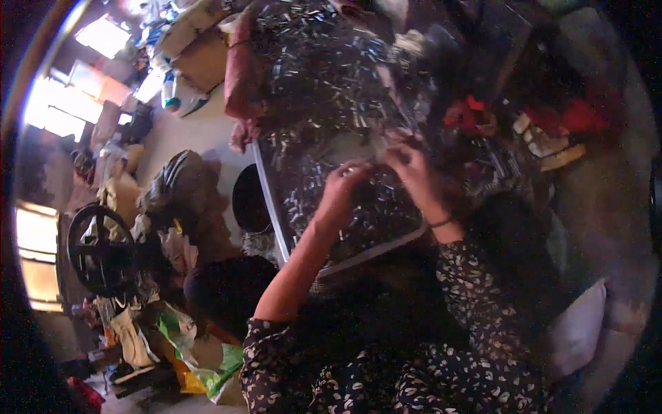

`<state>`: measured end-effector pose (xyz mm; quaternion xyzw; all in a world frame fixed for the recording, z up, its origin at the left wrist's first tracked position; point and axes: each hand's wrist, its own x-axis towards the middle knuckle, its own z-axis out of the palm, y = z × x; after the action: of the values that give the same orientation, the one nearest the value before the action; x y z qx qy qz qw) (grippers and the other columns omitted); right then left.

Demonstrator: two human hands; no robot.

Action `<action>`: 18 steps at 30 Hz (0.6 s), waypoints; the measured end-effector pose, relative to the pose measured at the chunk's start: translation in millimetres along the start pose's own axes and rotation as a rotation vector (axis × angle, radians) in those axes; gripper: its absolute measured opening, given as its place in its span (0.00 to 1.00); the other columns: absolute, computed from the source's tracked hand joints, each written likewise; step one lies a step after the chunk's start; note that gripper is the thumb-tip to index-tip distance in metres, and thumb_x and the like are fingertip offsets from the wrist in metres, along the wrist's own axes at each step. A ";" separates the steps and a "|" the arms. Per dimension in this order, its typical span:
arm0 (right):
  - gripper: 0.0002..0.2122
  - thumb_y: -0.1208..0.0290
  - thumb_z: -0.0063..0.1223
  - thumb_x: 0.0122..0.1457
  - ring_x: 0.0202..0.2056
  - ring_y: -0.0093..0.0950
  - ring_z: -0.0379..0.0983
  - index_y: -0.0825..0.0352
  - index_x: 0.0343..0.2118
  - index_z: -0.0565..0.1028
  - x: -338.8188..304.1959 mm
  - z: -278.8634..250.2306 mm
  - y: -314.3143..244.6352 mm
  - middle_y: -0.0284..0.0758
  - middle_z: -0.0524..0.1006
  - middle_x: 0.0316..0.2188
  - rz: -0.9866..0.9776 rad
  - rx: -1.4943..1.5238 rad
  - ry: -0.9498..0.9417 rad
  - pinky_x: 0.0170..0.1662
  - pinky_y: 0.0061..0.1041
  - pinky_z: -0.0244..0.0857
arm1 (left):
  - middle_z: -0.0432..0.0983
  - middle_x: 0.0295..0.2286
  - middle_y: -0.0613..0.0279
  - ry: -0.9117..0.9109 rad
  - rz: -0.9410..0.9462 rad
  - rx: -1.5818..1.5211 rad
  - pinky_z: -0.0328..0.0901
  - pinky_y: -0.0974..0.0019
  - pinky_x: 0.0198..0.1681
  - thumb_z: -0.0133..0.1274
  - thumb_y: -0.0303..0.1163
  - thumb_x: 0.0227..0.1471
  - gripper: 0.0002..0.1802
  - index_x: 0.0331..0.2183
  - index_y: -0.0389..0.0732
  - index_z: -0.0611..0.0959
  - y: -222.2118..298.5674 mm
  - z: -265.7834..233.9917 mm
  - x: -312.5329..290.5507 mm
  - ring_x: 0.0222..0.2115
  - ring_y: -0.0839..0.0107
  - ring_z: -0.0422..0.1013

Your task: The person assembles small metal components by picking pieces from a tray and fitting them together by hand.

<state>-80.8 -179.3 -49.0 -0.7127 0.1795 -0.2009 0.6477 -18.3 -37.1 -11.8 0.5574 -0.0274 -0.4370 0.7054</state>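
A wide table with a pale metal edge (pixel 270 207) is strewn with many small, shiny, dark metal pieces (pixel 324 103). Over its near part, my left hand (pixel 346 181) has its fingers drawn together in a pinch. Close beside it to the right, my right hand (pixel 408 165) is pinched too, its fingertips almost meeting those of the left. Whatever sits between the fingertips is too small and blurred to name. Loose metal pieces lie under and around both hands.
At the table's far left is another person's pink sleeve (pixel 239 76). Red cloth (pixel 576 119) shows at the right. A black handwheel (pixel 101 241) stands at left, near green and white plastic bags (pixel 200 359). Cardboard boxes (pixel 200 58) are at the back left; a white sack (pixel 580 328) lies at right.
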 end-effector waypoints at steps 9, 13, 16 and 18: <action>0.16 0.57 0.55 0.43 0.30 0.18 0.65 0.67 0.26 0.74 -9.6 0.0 -5.1 0.29 0.73 0.27 -0.020 0.193 -0.012 0.37 0.18 0.57 | 0.67 0.37 0.56 -0.101 0.549 0.628 0.62 0.74 0.37 0.50 0.17 0.34 0.19 0.35 0.35 0.73 -36.7 -35.3 19.6 0.36 0.70 0.66; 0.17 0.55 0.53 0.44 0.31 0.18 0.65 0.67 0.25 0.75 -9.7 -2.8 2.6 0.30 0.73 0.28 0.000 0.048 0.018 0.38 0.18 0.57 | 0.66 0.39 0.56 -0.090 0.567 0.760 0.62 0.74 0.37 0.52 0.15 0.31 0.22 0.36 0.34 0.73 -36.1 -27.3 12.6 0.38 0.69 0.65; 0.17 0.54 0.52 0.44 0.30 0.18 0.66 0.68 0.24 0.75 -11.6 -2.1 -9.2 0.30 0.74 0.27 -0.028 0.011 -0.002 0.36 0.18 0.58 | 0.69 0.33 0.59 -0.022 0.389 0.472 0.62 0.75 0.33 0.52 0.21 0.36 0.18 0.36 0.34 0.73 -25.5 -12.7 3.4 0.33 0.72 0.67; 0.17 0.54 0.52 0.45 0.29 0.18 0.66 0.68 0.23 0.75 -12.3 -2.8 -15.0 0.31 0.74 0.27 -0.038 0.012 -0.025 0.36 0.18 0.58 | 0.71 0.30 0.60 0.031 0.039 -0.057 0.62 0.75 0.30 0.51 0.24 0.39 0.16 0.36 0.34 0.73 -24.2 -7.5 3.3 0.30 0.73 0.67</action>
<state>-92.8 -173.8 -34.6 -0.7145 0.1566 -0.2054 0.6502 -26.4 -33.5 -35.7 0.5432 -0.0147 -0.4150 0.7297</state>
